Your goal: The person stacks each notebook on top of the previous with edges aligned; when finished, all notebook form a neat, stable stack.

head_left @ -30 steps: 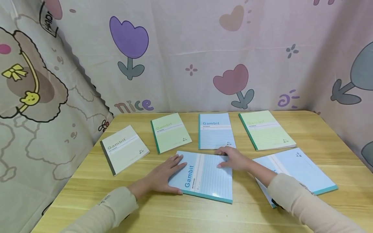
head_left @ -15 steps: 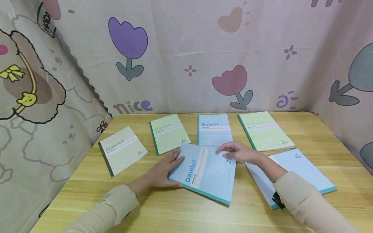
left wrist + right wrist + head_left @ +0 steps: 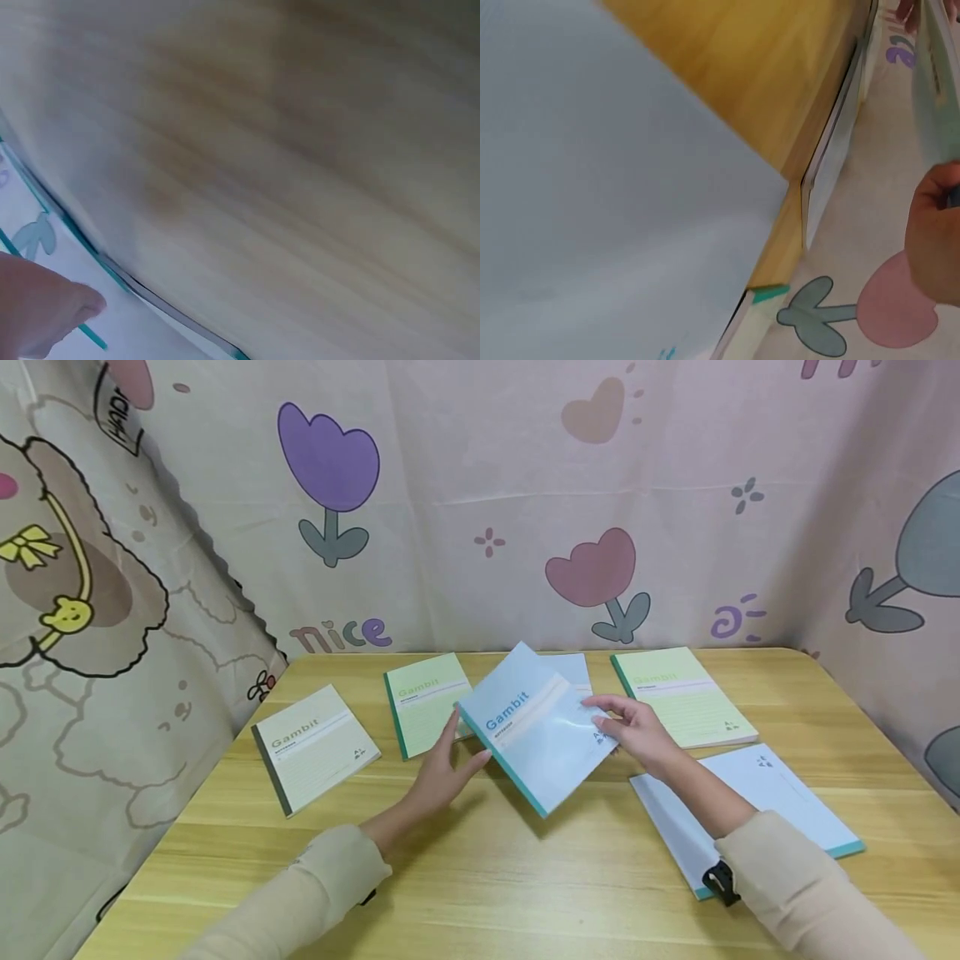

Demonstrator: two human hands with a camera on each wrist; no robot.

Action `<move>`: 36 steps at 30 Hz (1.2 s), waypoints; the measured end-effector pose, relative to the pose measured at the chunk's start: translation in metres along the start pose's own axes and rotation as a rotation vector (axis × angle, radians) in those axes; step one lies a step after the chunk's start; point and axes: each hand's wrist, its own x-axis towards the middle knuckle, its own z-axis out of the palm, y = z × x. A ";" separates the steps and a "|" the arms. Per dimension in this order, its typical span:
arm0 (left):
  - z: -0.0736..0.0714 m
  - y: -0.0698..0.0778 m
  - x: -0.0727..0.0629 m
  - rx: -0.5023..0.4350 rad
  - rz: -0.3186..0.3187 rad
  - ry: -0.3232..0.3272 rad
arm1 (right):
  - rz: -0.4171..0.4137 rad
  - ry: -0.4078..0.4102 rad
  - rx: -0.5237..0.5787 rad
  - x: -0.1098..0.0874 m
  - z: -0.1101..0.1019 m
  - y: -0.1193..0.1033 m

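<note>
Both hands hold a light blue "Gambit" notebook [image 3: 536, 731] tilted up off the wooden table [image 3: 525, 877]. My left hand [image 3: 463, 750] grips its left edge near the teal spine. My right hand [image 3: 609, 723] pinches its right corner. The raised book hides most of another blue notebook [image 3: 573, 667] lying behind it. In the left wrist view a fingertip [image 3: 41, 315] shows by a teal book edge over blurred wood. The right wrist view shows a pale blue cover [image 3: 592, 187] and part of the right hand [image 3: 934, 232].
Flat on the table lie a beige notebook [image 3: 315, 747] at the left, a green one [image 3: 423, 702], another green one [image 3: 682, 693] at the back right, and a large blue one [image 3: 757, 797] under my right forearm. Patterned curtains [image 3: 487, 502] close off the back and sides.
The blue notebook went from flat on the table to lifted and turned, carried back toward the far row. Both hands rose with it.
</note>
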 end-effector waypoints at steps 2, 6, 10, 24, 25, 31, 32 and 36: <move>0.007 0.007 0.004 -0.109 -0.022 -0.014 | 0.010 0.080 0.033 0.000 0.005 -0.001; 0.023 0.019 0.011 -0.286 -0.055 -0.024 | 0.036 0.187 0.098 0.003 0.014 -0.002; 0.036 0.029 0.019 -0.366 -0.085 -0.004 | 0.073 0.262 0.141 0.007 0.021 -0.003; 0.024 0.036 0.062 -0.144 0.027 -0.020 | -0.023 0.225 -0.210 0.027 0.005 0.010; 0.025 0.030 0.067 -0.110 0.028 -0.030 | -0.023 0.215 -0.264 0.029 0.005 0.012; 0.027 0.020 0.078 0.031 0.028 -0.125 | -0.032 0.169 -0.442 0.037 0.002 0.024; 0.028 0.018 0.080 0.048 0.037 -0.134 | -0.041 0.164 -0.451 0.039 0.001 0.026; 0.031 0.010 0.088 0.153 0.093 -0.170 | -0.051 0.140 -0.514 0.045 0.001 0.033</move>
